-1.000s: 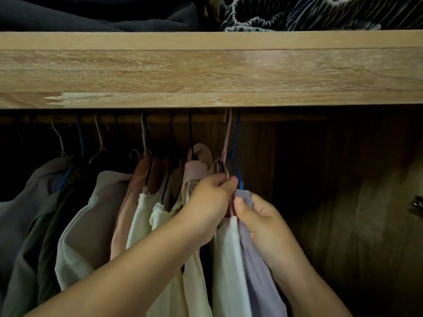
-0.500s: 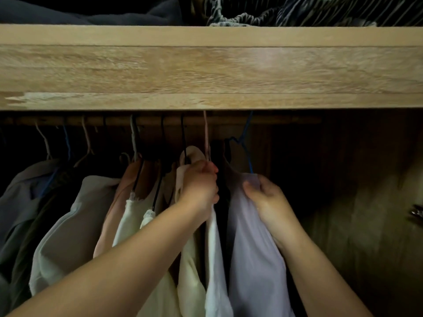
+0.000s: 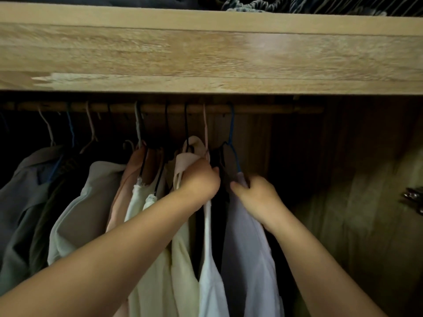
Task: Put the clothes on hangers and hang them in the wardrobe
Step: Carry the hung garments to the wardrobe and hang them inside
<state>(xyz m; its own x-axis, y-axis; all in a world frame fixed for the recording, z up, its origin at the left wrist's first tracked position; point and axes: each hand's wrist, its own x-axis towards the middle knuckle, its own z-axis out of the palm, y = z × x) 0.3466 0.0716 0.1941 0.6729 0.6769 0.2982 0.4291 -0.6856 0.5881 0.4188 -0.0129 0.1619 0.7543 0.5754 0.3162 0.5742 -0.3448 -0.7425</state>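
Hooks now sit on the wooden wardrobe rail: the blue wire hanger carrying the pale lilac garment hangs over it, where half a second ago it was tilted below the rail. The pink hanger with the white garment hangs just beside it. The left hand grips the top of the white garment, fingers curled; the right hand pinches the lilac garment's shoulder. Judging by this, hanging is done and only spacing remains. Left along the rail hang cream, peach and grey clothes. Above runs a light wooden shelf with folded dark fabric; the wardrobe's interior is dim.
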